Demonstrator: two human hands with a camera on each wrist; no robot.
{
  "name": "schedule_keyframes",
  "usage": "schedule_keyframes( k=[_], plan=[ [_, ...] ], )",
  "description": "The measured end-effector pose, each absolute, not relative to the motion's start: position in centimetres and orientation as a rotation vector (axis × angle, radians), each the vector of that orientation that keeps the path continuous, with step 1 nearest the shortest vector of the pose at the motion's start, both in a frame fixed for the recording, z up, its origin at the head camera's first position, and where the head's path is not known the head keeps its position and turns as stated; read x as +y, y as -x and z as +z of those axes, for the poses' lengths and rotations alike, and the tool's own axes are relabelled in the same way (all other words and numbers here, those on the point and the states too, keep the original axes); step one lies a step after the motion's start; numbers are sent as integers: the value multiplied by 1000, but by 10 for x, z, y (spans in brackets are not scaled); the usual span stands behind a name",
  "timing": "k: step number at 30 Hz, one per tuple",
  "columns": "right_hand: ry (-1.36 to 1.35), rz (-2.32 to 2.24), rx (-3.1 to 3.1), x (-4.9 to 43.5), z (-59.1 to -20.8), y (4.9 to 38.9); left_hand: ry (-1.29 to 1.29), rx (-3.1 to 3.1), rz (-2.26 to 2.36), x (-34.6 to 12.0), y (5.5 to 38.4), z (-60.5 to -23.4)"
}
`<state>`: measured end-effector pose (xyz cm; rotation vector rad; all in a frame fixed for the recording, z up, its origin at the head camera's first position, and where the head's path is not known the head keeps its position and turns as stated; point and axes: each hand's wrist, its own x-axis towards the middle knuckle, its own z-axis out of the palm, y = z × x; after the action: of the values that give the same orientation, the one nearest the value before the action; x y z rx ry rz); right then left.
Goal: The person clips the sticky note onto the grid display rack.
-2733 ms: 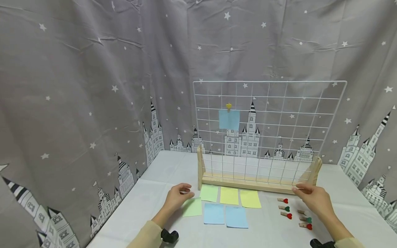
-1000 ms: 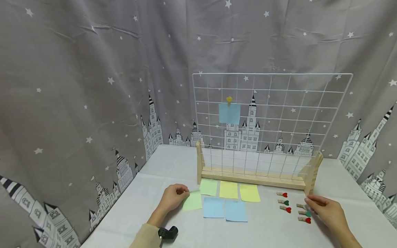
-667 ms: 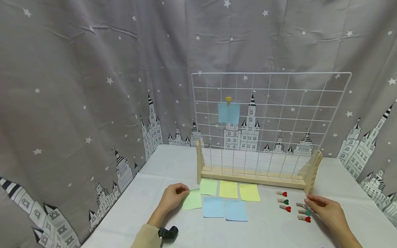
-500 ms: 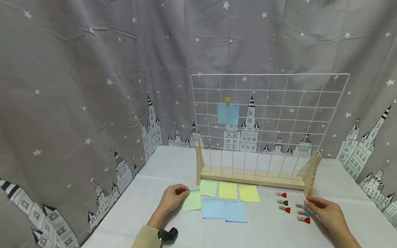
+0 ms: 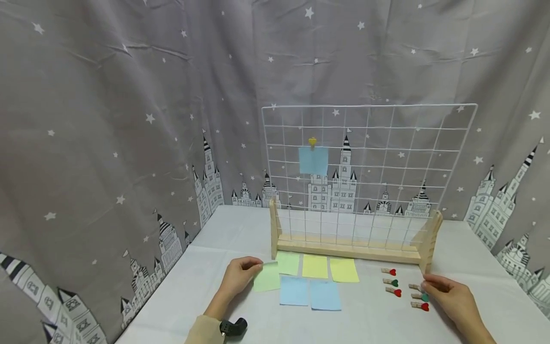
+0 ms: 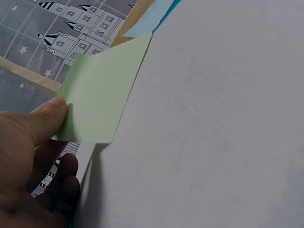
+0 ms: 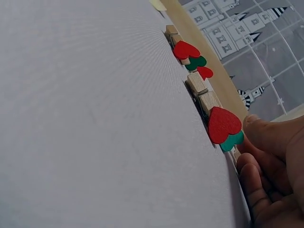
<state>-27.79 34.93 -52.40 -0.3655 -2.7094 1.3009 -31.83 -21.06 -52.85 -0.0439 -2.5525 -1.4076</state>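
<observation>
Left hand [image 5: 237, 277] pinches green note [image 5: 267, 278] by 1 edge, probably sparing its face. Right hand [image 5: 454, 295] at half-hidden clip [image 5: 415, 286]; grip indiscernible.

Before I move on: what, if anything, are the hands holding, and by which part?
Left hand: nearer green note, pinched near its far left corner. Right hand: at a clothespin; grip unclear.
</observation>
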Motion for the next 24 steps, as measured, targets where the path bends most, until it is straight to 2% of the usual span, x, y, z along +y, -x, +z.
schedule_keyframes(
  k=[24],
  plan=[
    [304,1261,-2776,348,-522,279,72,-2537,-1440,-196,327,-497]
  ],
)
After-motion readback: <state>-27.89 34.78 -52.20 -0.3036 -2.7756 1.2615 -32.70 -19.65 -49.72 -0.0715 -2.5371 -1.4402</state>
